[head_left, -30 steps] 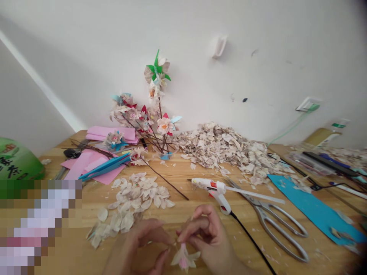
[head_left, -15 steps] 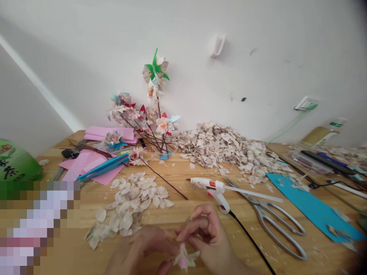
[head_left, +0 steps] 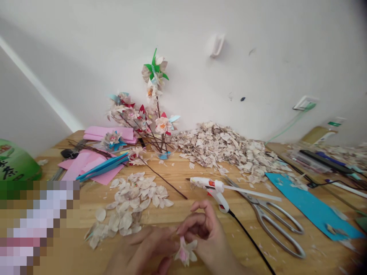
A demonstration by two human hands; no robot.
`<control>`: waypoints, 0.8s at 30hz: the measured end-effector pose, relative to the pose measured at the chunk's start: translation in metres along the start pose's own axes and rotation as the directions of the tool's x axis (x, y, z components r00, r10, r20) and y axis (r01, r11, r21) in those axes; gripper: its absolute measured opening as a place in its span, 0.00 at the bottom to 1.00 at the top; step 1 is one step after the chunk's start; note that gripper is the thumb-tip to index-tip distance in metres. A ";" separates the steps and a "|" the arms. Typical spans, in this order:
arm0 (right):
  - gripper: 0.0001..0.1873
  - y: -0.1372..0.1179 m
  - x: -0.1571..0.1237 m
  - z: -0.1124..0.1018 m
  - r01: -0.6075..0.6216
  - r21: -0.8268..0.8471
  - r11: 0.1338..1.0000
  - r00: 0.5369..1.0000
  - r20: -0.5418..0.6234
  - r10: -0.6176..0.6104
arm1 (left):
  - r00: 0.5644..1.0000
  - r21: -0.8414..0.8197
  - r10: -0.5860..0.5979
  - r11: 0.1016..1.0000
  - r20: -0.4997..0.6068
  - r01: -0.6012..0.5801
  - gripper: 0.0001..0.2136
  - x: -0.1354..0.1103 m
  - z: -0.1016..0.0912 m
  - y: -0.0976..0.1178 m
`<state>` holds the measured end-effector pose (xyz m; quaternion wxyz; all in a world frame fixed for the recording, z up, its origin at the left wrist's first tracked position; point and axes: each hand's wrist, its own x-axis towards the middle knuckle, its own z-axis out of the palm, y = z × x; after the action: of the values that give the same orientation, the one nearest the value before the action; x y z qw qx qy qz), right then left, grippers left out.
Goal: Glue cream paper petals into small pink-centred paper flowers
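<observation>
A small handmade flower (head_left: pixel 186 254), with pale petals and a pink centre, hangs at the lower middle between my hands. My left hand (head_left: pixel 145 248) comes in from the left, its fingers curled against the flower's side and its thumb low. My right hand (head_left: pixel 208 235) pinches at the flower's pink end with thumb and index finger, the other fingers bent above. The exact contact of the fingertips is partly hidden. Just left of my hands lie loose pale petals (head_left: pixel 126 214). A white glue gun (head_left: pixel 208 185) with a glue stick rests beyond my right hand.
Large metal scissors (head_left: pixel 265 214) and a blue sheet (head_left: pixel 309 206) lie right. Behind stand finished flowers on twigs (head_left: pixel 163 125) beside a heap of pale flakes (head_left: pixel 220 143). Pink paper (head_left: pixel 109 133) sits back left. The glue gun's black cord (head_left: pixel 252 242) runs toward the front edge.
The flower has turned slightly, and its petals sit a little differently between my hands. My right fingers have risen a little. The tabletop things have stayed put.
</observation>
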<state>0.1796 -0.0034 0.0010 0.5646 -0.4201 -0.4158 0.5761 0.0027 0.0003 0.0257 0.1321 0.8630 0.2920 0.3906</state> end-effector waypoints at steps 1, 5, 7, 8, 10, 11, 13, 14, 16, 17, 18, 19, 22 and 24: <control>0.24 0.000 0.000 0.001 -0.009 0.014 1.000 1.000 -0.008 0.010 | 1.000 -0.023 -0.015 1.000 -0.004 0.015 0.30 0.000 0.001 0.000; 0.28 -0.004 0.003 0.005 -0.040 0.057 0.998 0.998 -0.048 0.043 | 0.985 -0.281 -0.172 0.946 -0.005 0.164 0.37 -0.001 0.004 0.002; 0.30 -0.005 0.006 0.006 -0.065 0.054 0.996 0.996 -0.062 0.068 | 0.941 -0.448 -0.325 0.829 0.098 0.333 0.38 -0.002 0.005 0.004; 0.30 -0.005 0.007 0.007 -0.088 0.049 0.995 0.994 -0.067 0.091 | 0.906 -0.523 -0.390 0.744 0.164 0.415 0.37 -0.003 0.005 0.005; 0.30 -0.005 0.009 0.006 -0.148 0.045 0.988 0.986 -0.075 0.151 | 0.839 -0.656 -0.482 0.551 0.254 0.516 0.33 -0.004 0.008 0.005; 0.30 -0.005 0.010 0.006 -0.174 0.048 0.983 0.981 -0.080 0.178 | 0.809 -0.714 -0.521 0.453 0.273 0.533 0.31 -0.005 0.011 0.004; 0.28 -0.004 0.011 0.005 -0.209 0.065 0.976 0.972 -0.093 0.214 | 0.738 -0.792 -0.603 0.273 0.301 0.546 0.31 -0.006 0.017 0.000; 0.28 -0.003 0.011 0.004 -0.212 0.075 0.974 0.971 -0.099 0.219 | 0.707 -0.815 -0.634 0.202 0.314 0.544 0.33 -0.007 0.021 -0.003; 0.27 -0.002 0.011 0.004 -0.203 0.081 0.976 0.971 -0.108 0.211 | 0.662 -0.833 -0.662 0.102 0.351 0.543 0.34 -0.007 0.025 -0.007; 0.27 -0.002 0.012 0.004 -0.199 0.072 0.977 0.972 -0.111 0.206 | 0.645 -0.830 -0.664 0.067 0.378 0.554 0.35 -0.006 0.027 -0.008; 0.28 -0.002 0.012 0.004 -0.194 0.055 0.979 0.973 -0.114 0.199 | 0.629 -0.822 -0.666 0.041 0.401 0.568 0.35 -0.006 0.027 -0.009; 0.28 -0.002 0.012 0.004 -0.190 0.032 0.981 0.974 -0.117 0.193 | 0.615 -0.812 -0.666 0.023 0.422 0.583 0.35 -0.005 0.026 -0.009; 0.29 0.000 0.013 0.003 -0.183 -0.021 0.983 0.977 -0.116 0.180 | 0.587 -0.790 -0.666 -0.007 0.461 0.613 0.36 0.000 0.021 -0.007; 0.29 0.001 0.013 0.003 -0.169 -0.033 0.985 0.979 -0.118 0.164 | 0.574 -0.777 -0.655 -0.033 0.492 0.629 0.37 0.002 0.018 -0.005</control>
<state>0.1766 0.0094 0.0003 0.5282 -0.4980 -0.3583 0.5870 0.0153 0.0055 0.0122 0.7439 0.3879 0.3878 0.3818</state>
